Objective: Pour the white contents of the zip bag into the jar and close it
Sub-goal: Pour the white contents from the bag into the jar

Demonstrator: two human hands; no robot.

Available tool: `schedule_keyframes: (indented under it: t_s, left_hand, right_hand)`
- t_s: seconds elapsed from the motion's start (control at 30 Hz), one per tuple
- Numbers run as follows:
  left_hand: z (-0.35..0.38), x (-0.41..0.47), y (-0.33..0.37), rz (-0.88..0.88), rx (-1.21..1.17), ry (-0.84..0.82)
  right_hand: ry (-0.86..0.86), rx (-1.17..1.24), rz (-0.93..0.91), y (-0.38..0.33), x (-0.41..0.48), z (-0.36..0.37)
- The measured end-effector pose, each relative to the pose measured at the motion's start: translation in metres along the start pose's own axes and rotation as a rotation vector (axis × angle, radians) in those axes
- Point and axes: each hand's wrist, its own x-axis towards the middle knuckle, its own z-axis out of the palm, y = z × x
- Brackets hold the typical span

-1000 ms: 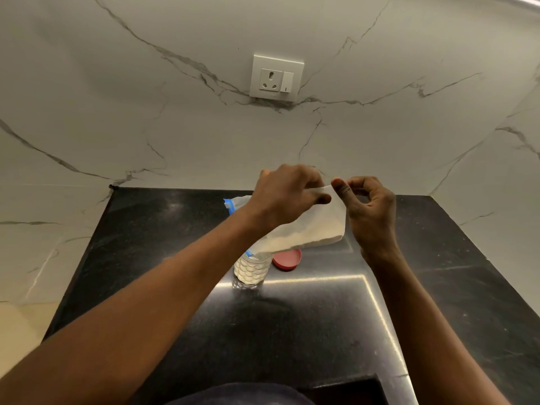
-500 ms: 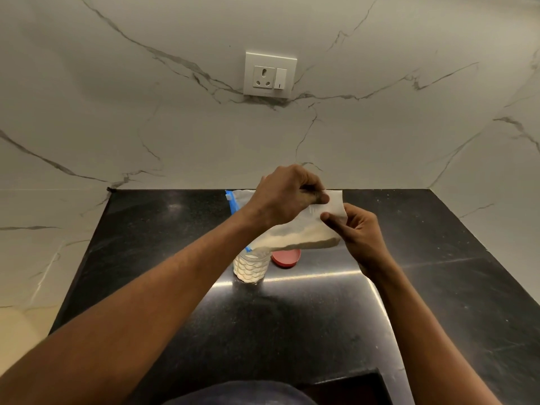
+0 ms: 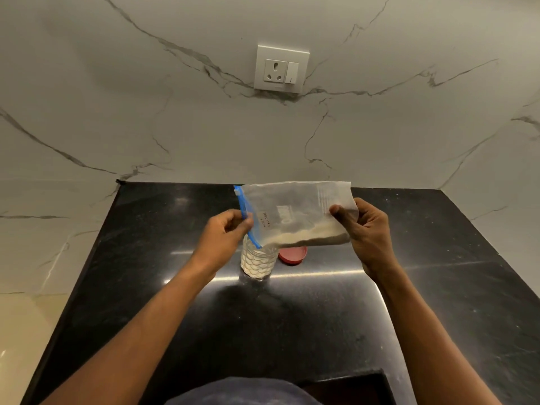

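On the table (image 3: 438, 287), the zip bag (image 3: 295, 211) now hangs lower and flatter than a second ago, its blue zip edge over the jar (image 3: 258, 263). The left hand (image 3: 225, 235) has shifted to pinch that edge; the right hand (image 3: 365, 226) pinches the far end. Pouring continues; the red lid (image 3: 293, 255) lies just beside the jar.

Black polished worktop (image 3: 438, 287) is set in a corner, w/ light streaks reflected across its surface. Back wall (image 3: 146, 97) & right side wall (image 3: 511, 176) are clad in white marble w/ grey veins. A white socket plate w/ switch (image 3: 281, 69) is mounted centre-top. Cream floor (image 3: 17, 325) is seen at lower left.
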Motion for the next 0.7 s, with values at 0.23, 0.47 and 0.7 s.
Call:
schedule_keyframes:
  t_s: [0.23,0.47,0.7]
  left_hand:
    - [-0.001,0.005,-0.004,0.044,-0.106,-0.021]
    - [0.002,0.007,-0.006,0.047,-0.134,-0.014]
    - [0.006,0.011,-0.008,0.073,-0.161,0.009]
  right_hand:
    - [-0.009,-0.02,-0.068,-0.009,0.002,-0.002]
    - [0.033,-0.066,-0.111,-0.018,0.004,-0.001]
    - [0.023,-0.107,-0.111,-0.022,0.004,-0.001]
